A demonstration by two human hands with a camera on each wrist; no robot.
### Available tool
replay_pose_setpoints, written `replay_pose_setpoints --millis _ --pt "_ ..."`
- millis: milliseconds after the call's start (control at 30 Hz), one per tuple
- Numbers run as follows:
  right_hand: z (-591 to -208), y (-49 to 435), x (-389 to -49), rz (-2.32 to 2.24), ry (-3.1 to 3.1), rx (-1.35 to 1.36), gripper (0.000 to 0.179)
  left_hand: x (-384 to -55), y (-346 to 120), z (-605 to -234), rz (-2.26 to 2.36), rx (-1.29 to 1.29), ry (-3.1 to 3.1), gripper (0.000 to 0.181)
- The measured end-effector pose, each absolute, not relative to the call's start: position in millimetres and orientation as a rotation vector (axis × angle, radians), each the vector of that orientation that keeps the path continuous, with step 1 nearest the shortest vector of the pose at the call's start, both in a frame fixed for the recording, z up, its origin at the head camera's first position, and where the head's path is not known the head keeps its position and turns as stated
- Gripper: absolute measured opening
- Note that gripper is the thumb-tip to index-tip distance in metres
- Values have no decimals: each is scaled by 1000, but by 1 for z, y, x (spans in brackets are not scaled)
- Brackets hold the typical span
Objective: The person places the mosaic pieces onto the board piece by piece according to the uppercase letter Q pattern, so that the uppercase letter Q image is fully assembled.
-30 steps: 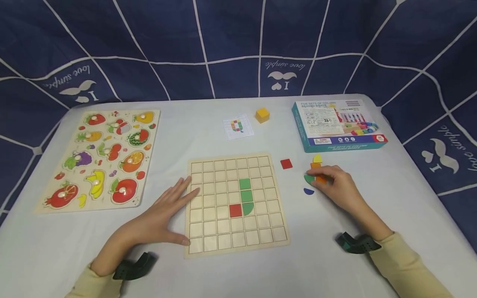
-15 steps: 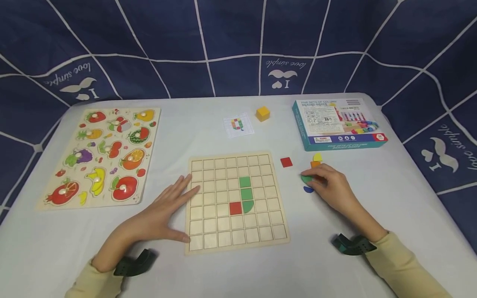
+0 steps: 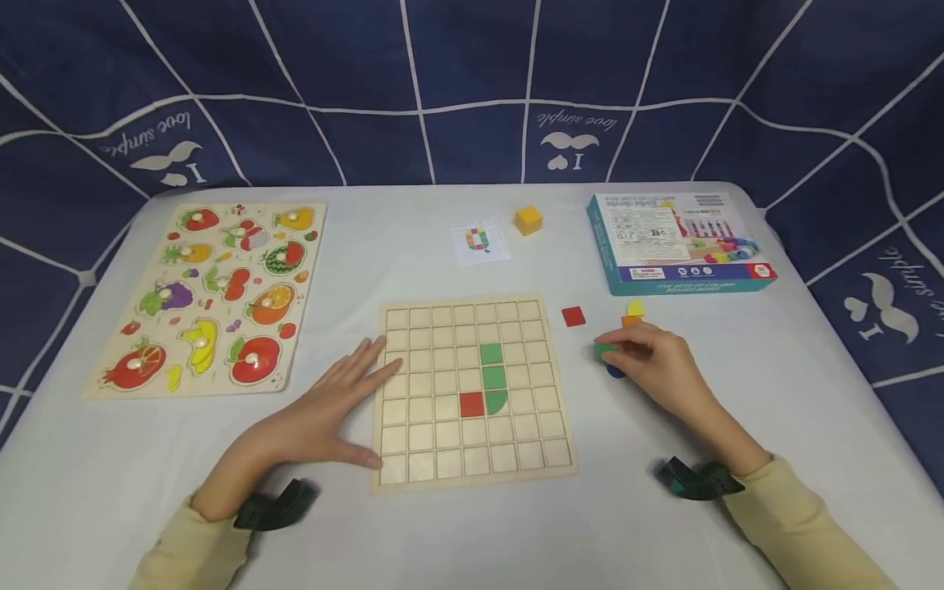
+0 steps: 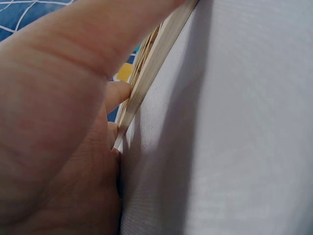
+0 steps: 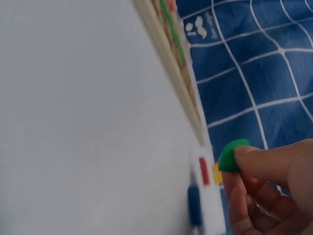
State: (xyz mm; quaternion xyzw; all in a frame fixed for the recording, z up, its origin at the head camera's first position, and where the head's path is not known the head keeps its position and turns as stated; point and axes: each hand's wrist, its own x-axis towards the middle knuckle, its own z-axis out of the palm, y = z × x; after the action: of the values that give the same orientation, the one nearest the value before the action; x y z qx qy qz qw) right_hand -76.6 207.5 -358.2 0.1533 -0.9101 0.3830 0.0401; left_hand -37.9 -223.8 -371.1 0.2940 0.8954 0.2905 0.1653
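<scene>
My right hand [image 3: 659, 365] pinches a green rounded piece [image 5: 229, 155] between thumb and fingers, right of the grid board. My left hand [image 3: 324, 419] rests with fingers spread on the left edge of the wooden grid board [image 3: 433, 464]. On the board lie two green squares [image 3: 494, 377], a green quarter-round piece [image 3: 496, 402] and a red square [image 3: 472, 405]. Around the right hand are a blue piece [image 3: 614, 371], an orange piece [image 3: 630, 320] and a yellow piece [image 3: 635, 308], partly hidden by it. A loose red square [image 3: 573, 316] lies closer to the board.
A pattern card [image 3: 480, 241] and a yellow cube [image 3: 528, 220] are behind the board. At back right lies a teal-sided box [image 3: 689, 246]. A fruit puzzle board [image 3: 310, 246] occupies the left, and a dark blue curtain [image 3: 472, 65] hangs behind the white table [image 3: 531, 541].
My right hand has drawn the green piece slightly left, away from the orange pieces, and now holds it tilted up near the blue one. The left hand stays at the board's edge.
</scene>
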Motion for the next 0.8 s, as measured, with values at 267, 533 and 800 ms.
replay_pose_setpoints --millis 267,533,800 --pt "-336 152 -77 1716 -2703 502 14 -39 -223 -370 809 836 2554 117" --pt "-339 85 -69 2195 -2671 598 13 -39 -222 -372 815 828 2550 118" --pt "-358 58 -68 2003 -2786 731 5 -39 -222 -370 808 815 2548 118"
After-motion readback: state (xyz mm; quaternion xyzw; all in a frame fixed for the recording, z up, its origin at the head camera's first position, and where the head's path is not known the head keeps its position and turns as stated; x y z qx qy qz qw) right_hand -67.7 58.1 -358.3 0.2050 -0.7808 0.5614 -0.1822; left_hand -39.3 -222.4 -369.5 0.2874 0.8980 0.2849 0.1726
